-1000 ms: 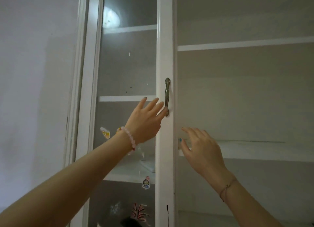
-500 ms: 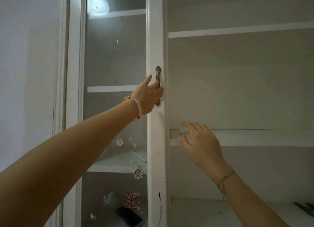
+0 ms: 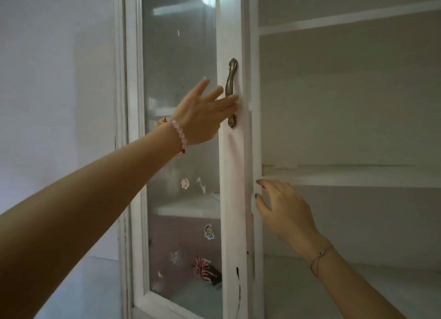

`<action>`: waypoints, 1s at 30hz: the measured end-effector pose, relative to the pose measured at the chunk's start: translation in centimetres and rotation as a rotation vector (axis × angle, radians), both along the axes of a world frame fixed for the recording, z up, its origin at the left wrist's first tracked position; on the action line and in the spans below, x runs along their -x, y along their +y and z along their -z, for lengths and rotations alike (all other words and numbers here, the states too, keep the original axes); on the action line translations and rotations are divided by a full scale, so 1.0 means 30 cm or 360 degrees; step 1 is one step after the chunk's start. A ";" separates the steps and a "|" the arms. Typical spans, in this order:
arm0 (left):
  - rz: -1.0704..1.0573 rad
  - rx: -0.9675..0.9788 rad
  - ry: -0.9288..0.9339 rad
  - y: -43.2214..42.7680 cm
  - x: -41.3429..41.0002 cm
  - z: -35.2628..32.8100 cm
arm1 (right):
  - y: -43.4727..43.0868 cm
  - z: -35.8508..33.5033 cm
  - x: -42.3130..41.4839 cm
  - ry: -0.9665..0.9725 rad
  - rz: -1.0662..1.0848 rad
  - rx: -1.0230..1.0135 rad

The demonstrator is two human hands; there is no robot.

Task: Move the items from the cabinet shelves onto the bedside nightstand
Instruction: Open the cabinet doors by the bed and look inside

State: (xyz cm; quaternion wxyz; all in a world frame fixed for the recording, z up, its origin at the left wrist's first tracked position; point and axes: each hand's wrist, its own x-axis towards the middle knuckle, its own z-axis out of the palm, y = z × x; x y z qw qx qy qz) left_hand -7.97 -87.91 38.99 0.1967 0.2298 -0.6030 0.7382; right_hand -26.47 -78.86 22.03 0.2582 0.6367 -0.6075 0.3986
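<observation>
— While both hands are up at the cabinet [image 3: 346,92], which step would you call this?

— Getting in, I'd judge. The right half stands open. The left half sits behind a glass door [image 3: 181,68] that looks shut or nearly so.

— And the hands?

— The left grip [image 3: 202,113] is released, with its fingers lying straight across the handle [image 3: 232,75], which runs upright along the door's right edge. The right grip [image 3: 286,209] is slack and holds nothing. Its thumb is at the door's edge, just below the left end of the middle shelf [image 3: 346,175]; I cannot tell whether it touches.

— Where is the thing to move?

— Behind the glass, on the lowest shelf in view, near that shelf's right end: a dark item [image 3: 211,272] with a pink striped pattern. Its long axis seems to slant from back-left to front-right, pointing toward the door's edge, though glare blurs it.

— Next move?

— Curl the left fingers round the handle and swing the door outward with the right hand kept clear, then reach low for the item. Small stickers [image 3: 209,231] dot the glass.
</observation>
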 end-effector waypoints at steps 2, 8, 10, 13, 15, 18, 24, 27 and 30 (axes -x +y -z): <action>0.0072 -0.0014 0.0047 0.039 -0.072 0.009 | 0.005 0.008 -0.030 -0.0012 -0.0031 -0.0025; 0.0131 -0.0014 0.0037 0.179 -0.302 0.003 | 0.021 0.019 -0.149 -0.0090 -0.0174 -0.0022; 0.0150 -0.0008 0.0047 0.224 -0.383 0.008 | 0.022 0.030 -0.203 -0.0092 -0.0226 -0.0057; 0.0173 -0.0032 0.0109 0.276 -0.518 0.026 | 0.024 0.042 -0.298 -0.0072 -0.0289 -0.0099; 0.0146 -0.0058 0.0170 0.307 -0.614 0.038 | 0.026 0.042 -0.361 -0.0059 -0.0349 -0.0099; 0.0039 -0.0118 0.0273 0.338 -0.757 0.057 | 0.029 0.031 -0.439 -0.0088 -0.0465 -0.0080; -0.0200 -0.0297 0.0470 0.381 -0.993 0.099 | 0.010 0.030 -0.572 -0.0078 -0.0579 -0.0050; -0.0284 -0.0389 0.0538 0.389 -1.060 0.112 | 0.003 0.040 -0.628 -0.0058 -0.0609 -0.0091; -0.0390 -0.0459 0.0589 0.391 -1.109 0.113 | -0.007 0.052 -0.664 -0.0038 -0.0658 -0.0094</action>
